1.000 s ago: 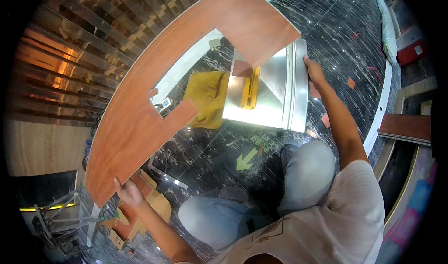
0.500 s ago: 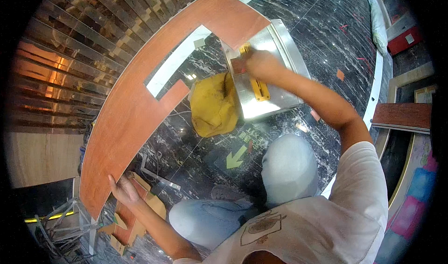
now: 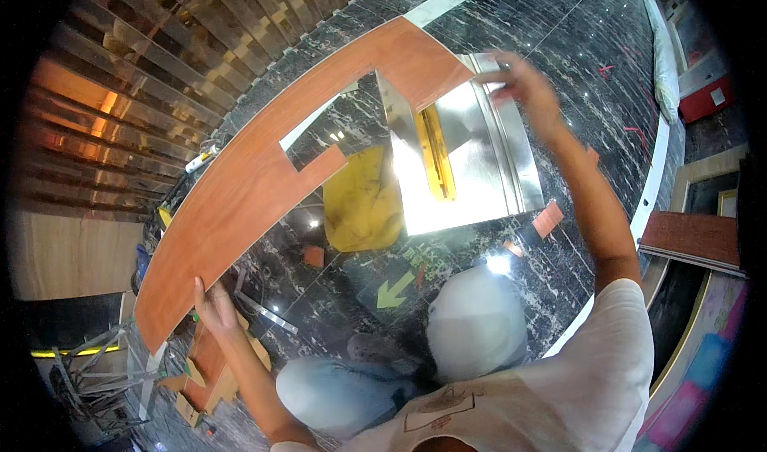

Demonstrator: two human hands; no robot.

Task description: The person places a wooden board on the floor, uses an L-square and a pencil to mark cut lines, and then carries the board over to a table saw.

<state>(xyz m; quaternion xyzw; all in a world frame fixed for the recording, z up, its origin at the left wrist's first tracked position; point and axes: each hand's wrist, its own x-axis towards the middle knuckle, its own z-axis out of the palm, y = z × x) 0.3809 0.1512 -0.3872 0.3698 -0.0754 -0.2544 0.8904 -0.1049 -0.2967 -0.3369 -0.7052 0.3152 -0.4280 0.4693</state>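
A long reddish-brown floor plank [image 3: 240, 172] with a rectangular notch cut in one side stretches from lower left to upper middle. My left hand [image 3: 216, 308] pinches its near edge toward the left end, thumb on top. The plank's far right end overlaps a low steel-topped machine [image 3: 479, 156] that looks like a table saw. A yellow slotted insert [image 3: 435, 156] runs along its top; no blade can be made out. At the plank's far right corner my right hand [image 3: 523, 92] is slightly blurred, its fingers apart. Whether they touch the corner is unclear.
A yellow cloth bag [image 3: 361, 200] sits beside the machine. Offcuts lie on the dark marble floor, including a small red piece [image 3: 314, 256] and a pinkish piece [image 3: 549, 220]. An opened cardboard box [image 3: 257, 354] and thin metal strips [image 3: 88, 384] are at lower left.
My right hand has moved from over the yellow insert to the plank's right corner. The small dark red piece by it has left the machine top; a red offcut now shows on the floor.
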